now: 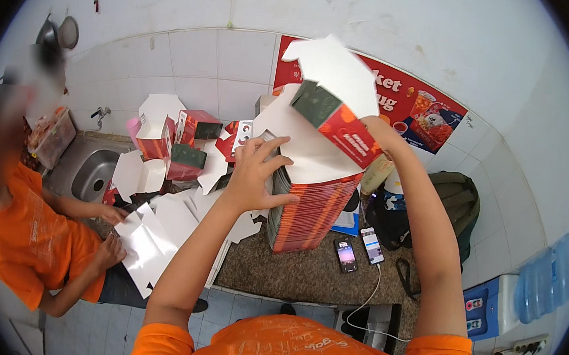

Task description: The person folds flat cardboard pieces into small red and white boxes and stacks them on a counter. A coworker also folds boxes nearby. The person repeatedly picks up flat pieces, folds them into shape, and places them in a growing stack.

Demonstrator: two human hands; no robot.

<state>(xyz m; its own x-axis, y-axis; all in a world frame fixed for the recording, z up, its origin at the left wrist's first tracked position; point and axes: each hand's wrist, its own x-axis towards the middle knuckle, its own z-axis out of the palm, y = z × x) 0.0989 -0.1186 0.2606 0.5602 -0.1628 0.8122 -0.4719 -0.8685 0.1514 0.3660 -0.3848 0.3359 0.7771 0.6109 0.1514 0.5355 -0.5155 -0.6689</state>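
Note:
A tall stack of flat red cardboard box blanks (315, 214) stands on the counter in front of me, the top blank showing white. My left hand (257, 175) lies against the stack's left upper edge, with fingers spread and nothing seen in them. Above the stack, a partly folded takeaway food box (349, 130) in red and dark green tilts, with its white flaps raised. My right hand (382, 133) grips it at its right side; the fingers are partly hidden behind the box.
Several folded boxes (190, 129) and white blanks (176, 215) crowd the counter (289, 276) at left, beside a metal sink (91, 177). A co-worker in orange (42, 237) holds a white blank. Two phones (345, 254), a cable and a dark backpack (454, 206) lie right.

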